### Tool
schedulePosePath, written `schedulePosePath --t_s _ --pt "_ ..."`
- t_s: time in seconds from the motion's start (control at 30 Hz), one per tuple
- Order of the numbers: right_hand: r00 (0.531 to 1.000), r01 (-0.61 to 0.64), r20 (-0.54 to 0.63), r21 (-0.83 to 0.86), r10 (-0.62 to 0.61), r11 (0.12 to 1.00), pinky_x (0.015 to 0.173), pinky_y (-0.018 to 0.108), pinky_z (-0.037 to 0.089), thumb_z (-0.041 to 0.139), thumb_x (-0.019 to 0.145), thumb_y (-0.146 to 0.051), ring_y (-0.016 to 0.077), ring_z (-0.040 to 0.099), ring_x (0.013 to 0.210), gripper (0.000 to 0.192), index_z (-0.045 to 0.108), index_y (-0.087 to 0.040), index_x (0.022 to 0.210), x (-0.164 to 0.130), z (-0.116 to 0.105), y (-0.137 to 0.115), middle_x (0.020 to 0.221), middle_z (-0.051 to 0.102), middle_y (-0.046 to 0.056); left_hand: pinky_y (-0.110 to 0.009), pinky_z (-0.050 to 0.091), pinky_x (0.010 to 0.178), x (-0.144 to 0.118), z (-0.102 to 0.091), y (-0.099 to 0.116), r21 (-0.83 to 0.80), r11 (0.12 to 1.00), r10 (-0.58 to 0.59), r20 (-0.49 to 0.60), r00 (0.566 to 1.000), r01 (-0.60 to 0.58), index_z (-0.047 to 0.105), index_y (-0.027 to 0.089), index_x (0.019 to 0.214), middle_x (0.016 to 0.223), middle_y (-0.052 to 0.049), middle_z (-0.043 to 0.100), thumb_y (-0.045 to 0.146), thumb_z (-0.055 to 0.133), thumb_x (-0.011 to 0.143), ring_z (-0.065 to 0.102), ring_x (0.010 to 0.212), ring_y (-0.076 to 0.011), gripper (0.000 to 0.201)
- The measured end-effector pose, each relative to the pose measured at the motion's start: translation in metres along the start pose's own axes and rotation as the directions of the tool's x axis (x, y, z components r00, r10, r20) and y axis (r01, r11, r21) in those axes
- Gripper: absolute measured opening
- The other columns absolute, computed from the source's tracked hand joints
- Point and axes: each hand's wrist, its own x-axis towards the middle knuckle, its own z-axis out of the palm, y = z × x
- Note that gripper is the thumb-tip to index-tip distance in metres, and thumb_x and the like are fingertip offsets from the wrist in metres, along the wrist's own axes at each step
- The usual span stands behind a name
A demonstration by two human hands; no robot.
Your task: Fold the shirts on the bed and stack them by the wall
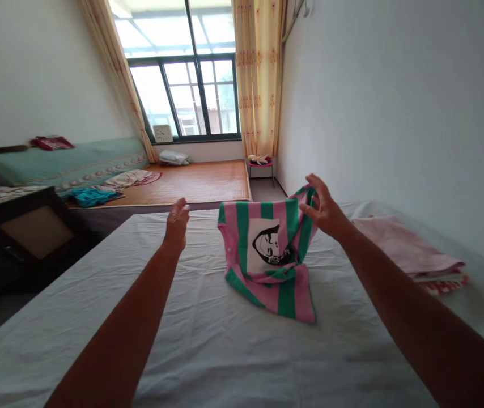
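Right hand (325,211): right of centre frame, fingers pinched on the upper right edge of the striped shirt (270,255), lifting that corner off the sheet.
Left hand (177,222): left of centre, fingers loosely spread, empty, clear of the shirt.
Striped shirt: pink and green, printed panel facing the camera, centre frame; lower part bunched and resting on the white bed sheet (208,340).
Folded pink cloth (407,249): right of frame, on the sheet, stacked on other folded items, apart from the shirt.
Window (191,96): top centre, yellow curtains (259,79) beside it.
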Motion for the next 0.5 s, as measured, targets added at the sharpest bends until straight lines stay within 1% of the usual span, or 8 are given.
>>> schedulePosePath --t_s 0.07,0.1,0.17,0.23,0.27,0.33,0.4,0.5 --pt "0.988 -0.092 0.11 -0.123 0.106 0.988 0.093 0.04 0.048 0.061 0.077 -0.028 0.0236 0.052 0.119 0.055 0.047 -0.023 0.131 -0.022 -0.003 0.02 0.14 0.045 0.01 -0.036 0.046 0.091 -0.023 -0.01 -0.006 0.177 0.984 -0.034 0.339 0.94 -0.028 0.067 0.021 0.103 0.112 -0.009 0.065 0.037 0.068 0.074 0.058 0.108 -0.0231 0.034" --pt "0.966 -0.152 0.18 -0.181 0.185 0.972 0.087 0.039 0.051 0.059 0.078 -0.028 0.0228 0.06 0.106 0.045 0.054 -0.021 0.122 -0.036 -0.005 0.031 0.127 0.056 0.01 -0.037 0.046 0.091 -0.037 -0.013 -0.009 0.25 0.966 -0.069 0.521 0.851 -0.074 0.069 0.021 0.102 0.109 -0.01 0.067 0.038 0.068 0.075 0.06 0.106 -0.0245 0.033" --pt "0.87 -0.225 0.374 -0.281 0.322 0.933 0.079 0.038 0.053 0.056 0.079 -0.029 0.0213 0.065 0.085 0.028 0.064 -0.018 0.102 -0.063 -0.009 0.052 0.099 0.067 0.008 -0.039 0.045 0.095 -0.069 -0.016 -0.017 0.317 0.919 -0.126 0.797 0.591 -0.232 0.07 0.023 0.106 0.112 -0.009 0.067 0.035 0.067 0.076 0.059 0.108 -0.0254 0.032" --pt "0.767 -0.168 0.561 -0.292 0.311 0.942 0.082 0.037 0.051 0.059 0.075 -0.028 0.0222 0.065 0.086 0.025 0.067 -0.019 0.098 -0.086 -0.009 0.067 0.095 0.069 0.006 -0.039 0.04 0.102 -0.096 -0.012 -0.025 0.291 0.863 -0.143 0.925 0.353 -0.412 0.066 0.027 0.114 0.124 -0.007 0.061 0.028 0.065 0.076 0.055 0.116 -0.0248 0.037" --pt "0.746 -0.115 0.613 -0.267 0.261 0.957 0.087 0.038 0.049 0.061 0.074 -0.026 0.0231 0.063 0.093 0.03 0.067 -0.02 0.102 -0.094 -0.007 0.072 0.1 0.069 0.006 -0.038 0.037 0.104 -0.107 -0.007 -0.03 0.273 0.828 -0.142 0.947 0.289 -0.489 0.065 0.028 0.117 0.129 -0.006 0.058 0.024 0.064 0.076 0.052 0.12 -0.0242 0.041" --pt "0.762 -0.02 0.625 -0.243 0.173 0.97 0.093 0.038 0.045 0.061 0.074 -0.023 0.0237 0.059 0.104 0.036 0.065 -0.022 0.109 -0.104 0.0 0.076 0.111 0.067 0.006 -0.036 0.036 0.105 -0.119 0.004 -0.038 0.283 0.751 -0.14 0.951 0.275 -0.597 0.066 0.028 0.115 0.127 -0.006 0.058 0.019 0.059 0.077 0.051 0.119 -0.0229 0.04" --pt "0.805 0.024 0.57 -0.303 0.161 0.953 0.093 0.038 0.044 0.057 0.077 -0.021 0.0234 0.059 0.102 0.029 0.068 -0.023 0.104 -0.108 0.007 0.076 0.106 0.068 0.006 -0.034 0.04 0.099 -0.12 0.013 -0.042 0.327 0.703 -0.142 0.935 0.326 -0.632 0.07 0.025 0.105 0.113 -0.006 0.064 0.017 0.053 0.078 0.056 0.108 -0.0214 0.032" --pt "0.888 0.015 0.419 -0.437 0.189 0.899 0.088 0.038 0.045 0.05 0.082 -0.02 0.0237 0.06 0.097 0.024 0.07 -0.024 0.094 -0.107 0.01 0.078 0.096 0.069 0.006 -0.029 0.045 0.083 -0.104 0.011 -0.037 0.377 0.739 -0.136 0.895 0.424 -0.559 0.071 0.018 0.088 0.089 -0.005 0.066 0.016 0.049 0.078 0.059 0.085 -0.018 0.024"
